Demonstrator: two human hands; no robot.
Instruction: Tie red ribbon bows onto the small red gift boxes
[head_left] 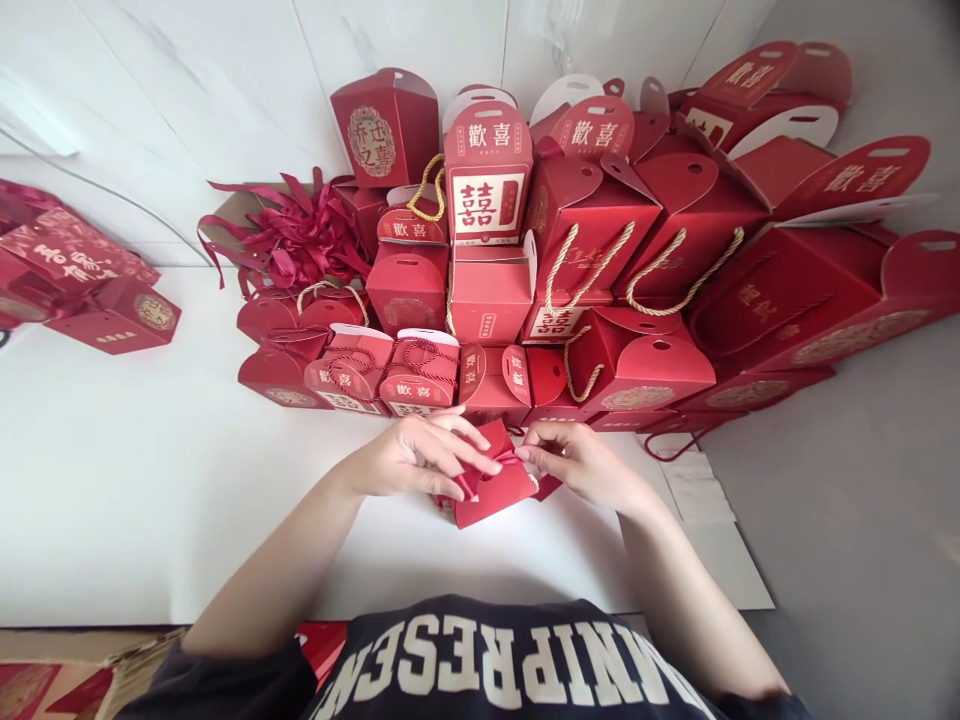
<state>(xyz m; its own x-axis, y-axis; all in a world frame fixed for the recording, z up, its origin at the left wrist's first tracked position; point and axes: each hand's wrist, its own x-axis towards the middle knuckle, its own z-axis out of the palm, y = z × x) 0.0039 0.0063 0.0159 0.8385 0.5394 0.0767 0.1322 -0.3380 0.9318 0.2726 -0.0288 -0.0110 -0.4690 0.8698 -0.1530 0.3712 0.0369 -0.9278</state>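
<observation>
A small red gift box point(501, 492) stands on the white table before me, with a pinkish-red ribbon point(507, 457) across its top. My left hand point(427, 455) rests over the box's left side, its fingers spread over the ribbon and the top flap. On the right, my right hand point(570, 458) pinches the ribbon between thumb and forefinger. Part of the ribbon is hidden under my left fingers. Twisted cord shows at the box's lower sides.
Several red boxes point(491, 300) with cord handles are stacked behind my hands. A carton of loose red ribbons point(296, 235) stands at the back left. More red boxes point(120, 315) lie far left. A grey wall point(847, 480) borders the right side.
</observation>
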